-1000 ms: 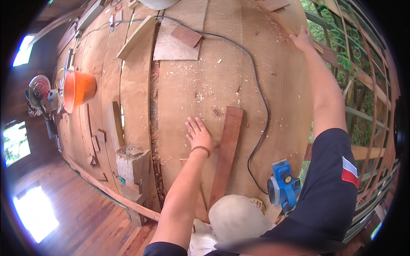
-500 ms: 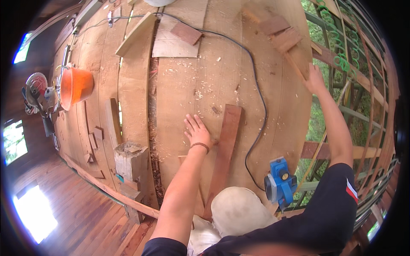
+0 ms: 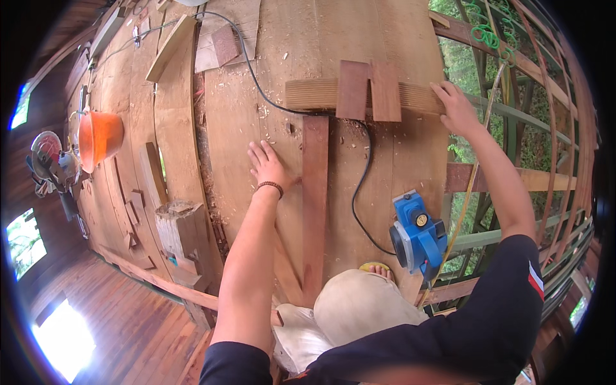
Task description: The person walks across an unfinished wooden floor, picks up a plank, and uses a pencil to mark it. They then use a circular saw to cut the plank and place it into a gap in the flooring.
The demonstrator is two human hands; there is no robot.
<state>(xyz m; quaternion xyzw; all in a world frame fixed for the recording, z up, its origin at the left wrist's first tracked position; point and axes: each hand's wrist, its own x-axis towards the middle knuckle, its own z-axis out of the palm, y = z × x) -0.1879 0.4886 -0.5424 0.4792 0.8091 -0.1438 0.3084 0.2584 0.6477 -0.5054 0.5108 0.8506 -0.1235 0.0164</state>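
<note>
My left hand [image 3: 269, 169] lies flat with fingers spread on the wide plank surface [image 3: 231, 128], just left of a long reddish-brown wooden beam [image 3: 315, 205] that runs away from my knees. At the far right, my right hand [image 3: 459, 109] grips the right end of a ridged wooden board [image 3: 308, 95]. That board lies crosswise at the beam's far end. Two short reddish wood blocks, one on the left [image 3: 353, 90] and one on the right [image 3: 385, 92], rest side by side across it, partly covering its ridges.
A blue electric hand planer [image 3: 420, 234] sits near my right knee, its black cord [image 3: 360, 186] curving away past the beam. Left are an orange bucket [image 3: 99, 140], a circular saw [image 3: 51, 157] and a weathered post [image 3: 183, 228]. An open lattice [image 3: 500, 173] borders the right edge.
The ridged board with both blocks has swung from a slant to crosswise and come nearer, my right hand at its end. My left hand stays flat beside the beam. The whole view has shifted.
</note>
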